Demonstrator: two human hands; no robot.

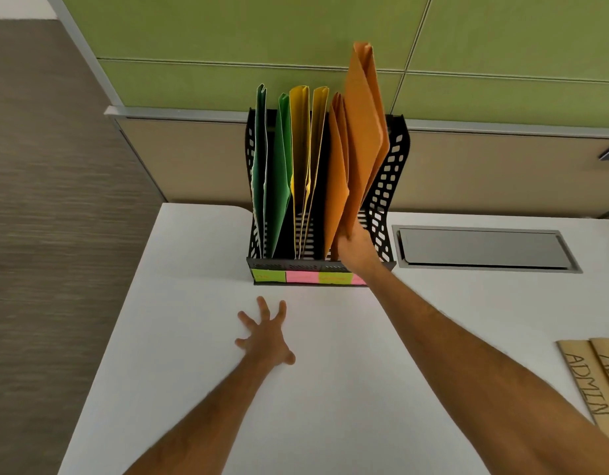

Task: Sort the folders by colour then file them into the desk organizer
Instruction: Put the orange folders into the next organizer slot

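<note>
2 bare hands are working at a white desk (pixel 193 389). Fingers of the right hand (pixel 356 250) are curling round and gripping the lower front corner of an orange folder (pixel 364 132), which is standing higher than its neighbours in the rightmost slot of the black mesh desk organizer (pixel 387 186) and looks only partly seated. Just in front of the organizer, the left hand (pixel 265 332) is lying flat on the desk with all fingers spread wide, holding nothing.

Inside the organizer, 2 green folders (pixel 280 173) are filling the left slots, 2 yellow folders (pixel 301 142) the middle, and 1 more orange folder (pixel 335 173) is sitting beside the gripped one.

Likely risks: the raised folder is leaning right, so pushing it down could be snagging its bottom edge on a divider and buckling it, or shoving the unbraced organizer backward.
</note>
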